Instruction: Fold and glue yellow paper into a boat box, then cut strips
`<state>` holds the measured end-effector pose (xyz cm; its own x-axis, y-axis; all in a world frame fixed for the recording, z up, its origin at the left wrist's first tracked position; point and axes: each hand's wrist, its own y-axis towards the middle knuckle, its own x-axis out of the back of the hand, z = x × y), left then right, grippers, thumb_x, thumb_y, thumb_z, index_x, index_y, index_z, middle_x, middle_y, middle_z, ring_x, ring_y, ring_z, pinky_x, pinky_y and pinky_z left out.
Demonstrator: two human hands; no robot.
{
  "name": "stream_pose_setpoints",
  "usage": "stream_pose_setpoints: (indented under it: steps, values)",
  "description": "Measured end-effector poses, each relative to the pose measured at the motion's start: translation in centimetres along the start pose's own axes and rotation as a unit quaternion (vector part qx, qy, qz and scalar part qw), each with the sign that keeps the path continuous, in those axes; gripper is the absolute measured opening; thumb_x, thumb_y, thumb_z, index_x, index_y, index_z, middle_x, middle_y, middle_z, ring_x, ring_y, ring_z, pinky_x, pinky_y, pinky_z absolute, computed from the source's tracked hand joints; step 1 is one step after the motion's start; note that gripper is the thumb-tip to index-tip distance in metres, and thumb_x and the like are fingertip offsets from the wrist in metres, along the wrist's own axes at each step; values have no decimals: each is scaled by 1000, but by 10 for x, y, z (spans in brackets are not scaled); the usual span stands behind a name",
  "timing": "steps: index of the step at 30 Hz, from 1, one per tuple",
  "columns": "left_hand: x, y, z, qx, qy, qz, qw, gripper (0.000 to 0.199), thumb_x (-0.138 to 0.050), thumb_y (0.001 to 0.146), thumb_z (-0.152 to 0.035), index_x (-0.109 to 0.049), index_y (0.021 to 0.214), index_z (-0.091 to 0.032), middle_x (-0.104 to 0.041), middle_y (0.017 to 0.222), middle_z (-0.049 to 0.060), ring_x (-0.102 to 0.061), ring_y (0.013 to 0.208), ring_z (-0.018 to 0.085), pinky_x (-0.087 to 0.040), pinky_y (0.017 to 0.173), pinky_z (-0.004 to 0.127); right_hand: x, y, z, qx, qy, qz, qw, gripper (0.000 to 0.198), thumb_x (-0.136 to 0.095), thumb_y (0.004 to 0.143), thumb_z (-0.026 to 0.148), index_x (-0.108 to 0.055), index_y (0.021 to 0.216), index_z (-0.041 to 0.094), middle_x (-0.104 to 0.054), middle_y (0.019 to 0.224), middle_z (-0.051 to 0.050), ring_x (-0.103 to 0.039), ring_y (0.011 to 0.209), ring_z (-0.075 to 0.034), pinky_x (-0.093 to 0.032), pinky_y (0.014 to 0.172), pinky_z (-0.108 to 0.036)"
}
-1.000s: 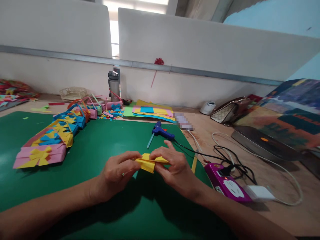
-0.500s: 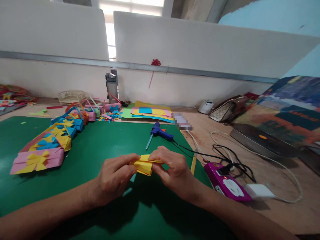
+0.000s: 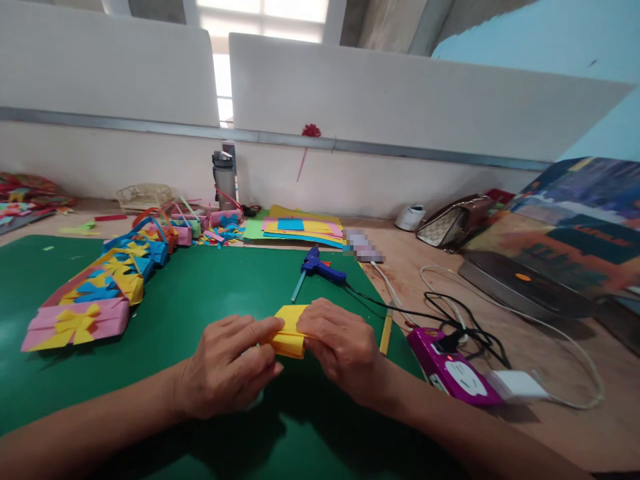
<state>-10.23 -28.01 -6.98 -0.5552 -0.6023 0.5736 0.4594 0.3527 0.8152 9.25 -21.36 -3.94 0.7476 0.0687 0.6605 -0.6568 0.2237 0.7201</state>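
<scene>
A folded piece of yellow paper [image 3: 289, 341] is held between my two hands, above the green mat [image 3: 200, 280]. My left hand [image 3: 233, 360] grips its left end, with the index finger laid along the top. Closed over the right side is my right hand [image 3: 345, 347], its thumb partly hidden beneath. Just beyond the paper, a blue glue gun [image 3: 323, 267] with a glue stick lies on the mat. To the left stands a row of small paper baskets, the nearest a pink basket [image 3: 107, 317] with a yellow bow [image 3: 76, 325].
Stacked coloured paper sheets [image 3: 300, 230] and a grey bottle [image 3: 225, 180] are at the back. A purple power strip [image 3: 455, 370] with tangled cables sits at right, near a yellow ruler-like strip [image 3: 387, 330]. Paper scraps [image 3: 227, 230] lie behind the mat.
The yellow paper has tilted so that more of its top face shows. My left fingers have shifted along it, and the right hand has closed further over it.
</scene>
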Motion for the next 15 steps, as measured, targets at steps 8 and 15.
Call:
stream_pose_setpoints:
  steps: [8, 15]
  values:
    - [5, 8, -10, 89, -134, -8, 987, 4, -54, 83, -15, -53, 87, -15, -70, 87, 10, -60, 66, 15, -46, 62, 29, 3, -2, 2, 52, -34, 28, 998, 17, -41, 87, 9, -56, 85, 16, -65, 78, -6, -59, 74, -14, -45, 80, -34]
    - [2, 6, -11, 106, -142, 19, 984, 14, -51, 87, -16, -59, 98, -16, -70, 91, 9, -62, 73, 15, -47, 66, 30, 3, -5, 2, 79, -72, 48, 993, 20, -41, 85, 7, -58, 89, 17, -68, 83, -7, -61, 81, -15, -45, 86, -36]
